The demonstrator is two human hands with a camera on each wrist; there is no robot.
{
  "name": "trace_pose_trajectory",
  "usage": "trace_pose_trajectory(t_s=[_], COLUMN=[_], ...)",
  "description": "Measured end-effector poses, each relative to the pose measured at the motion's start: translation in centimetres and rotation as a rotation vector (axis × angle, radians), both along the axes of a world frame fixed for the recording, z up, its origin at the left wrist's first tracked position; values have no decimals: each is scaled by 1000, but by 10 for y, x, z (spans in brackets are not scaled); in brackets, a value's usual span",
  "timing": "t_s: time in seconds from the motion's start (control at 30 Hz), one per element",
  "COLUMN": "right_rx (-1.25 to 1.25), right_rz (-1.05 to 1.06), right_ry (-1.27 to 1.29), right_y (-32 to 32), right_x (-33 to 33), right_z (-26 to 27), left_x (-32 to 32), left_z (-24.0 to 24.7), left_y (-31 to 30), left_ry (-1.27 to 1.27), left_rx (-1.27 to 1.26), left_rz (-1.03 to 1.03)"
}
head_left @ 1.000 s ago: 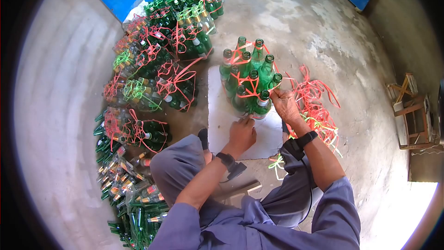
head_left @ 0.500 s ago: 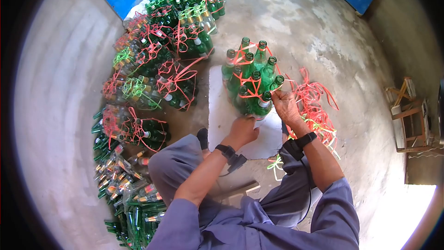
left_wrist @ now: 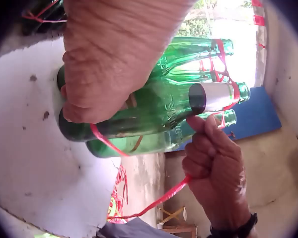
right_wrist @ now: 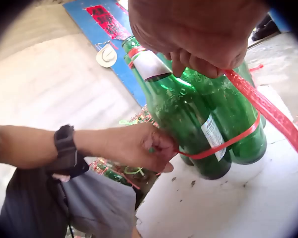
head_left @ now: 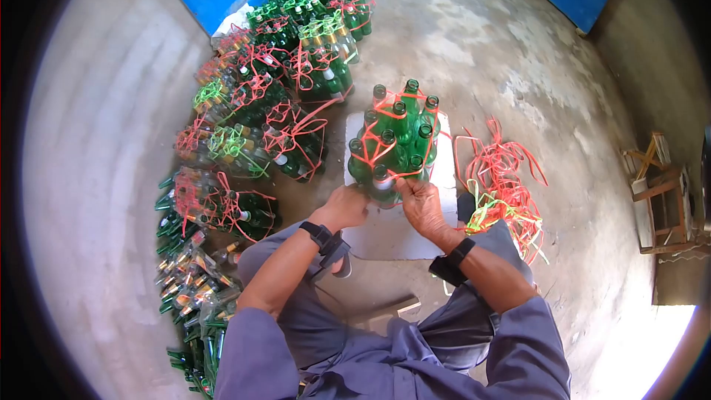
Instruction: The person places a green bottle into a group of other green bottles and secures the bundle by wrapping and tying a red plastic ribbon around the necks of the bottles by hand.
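A cluster of green glass bottles [head_left: 404,130] stands upright on a white board [head_left: 392,241], with red plastic strap woven round the necks. Another run of red strap [right_wrist: 223,148] circles the bottles low down. My left hand [head_left: 344,207] is at the near left of the cluster, its curled fingers pinching this lower strap close to the bottle bases. At the near right, my right hand [head_left: 422,206] is beside the neck of a front bottle with a white label [left_wrist: 216,95]. A loose length of red strap [left_wrist: 164,198] trails from its curled fingers.
Many strapped bundles of bottles [head_left: 296,144] line the left side, with loose bottles [head_left: 192,281] lying nearer. A tangled heap of red and green strap [head_left: 503,178] lies right of the board. A wooden frame [head_left: 659,207] stands by the right wall.
The bottle cluster has turned and shifted left and nearer on the board. My right hand has come left and nearer with it, while my left hand has moved left.
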State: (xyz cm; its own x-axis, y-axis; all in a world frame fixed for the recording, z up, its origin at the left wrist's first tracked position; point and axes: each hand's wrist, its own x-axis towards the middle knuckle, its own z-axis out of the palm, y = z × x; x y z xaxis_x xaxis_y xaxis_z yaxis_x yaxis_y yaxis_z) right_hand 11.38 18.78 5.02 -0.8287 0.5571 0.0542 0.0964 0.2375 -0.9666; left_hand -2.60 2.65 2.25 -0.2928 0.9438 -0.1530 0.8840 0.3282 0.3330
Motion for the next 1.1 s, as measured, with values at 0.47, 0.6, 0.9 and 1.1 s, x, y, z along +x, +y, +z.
trace_pose_trajectory(t_s=[0.47, 0.6, 0.9, 1.1], right_rx=[459, 461, 312, 109], right_rz=[-178, -199, -193, -159], right_ry=[-140, -199, -275, -264], right_y=[-6, -9, -13, -10], right_x=[-1, -4, -6, -12], right_z=[4, 8, 17, -7], left_x=[30, 47, 51, 38], left_z=[2, 40, 145, 123], left_y=[-28, -18, 35, 48], left_ry=[8, -44, 259, 190], left_rx=[-5, 204, 606, 398], left_rz=[69, 31, 4, 3])
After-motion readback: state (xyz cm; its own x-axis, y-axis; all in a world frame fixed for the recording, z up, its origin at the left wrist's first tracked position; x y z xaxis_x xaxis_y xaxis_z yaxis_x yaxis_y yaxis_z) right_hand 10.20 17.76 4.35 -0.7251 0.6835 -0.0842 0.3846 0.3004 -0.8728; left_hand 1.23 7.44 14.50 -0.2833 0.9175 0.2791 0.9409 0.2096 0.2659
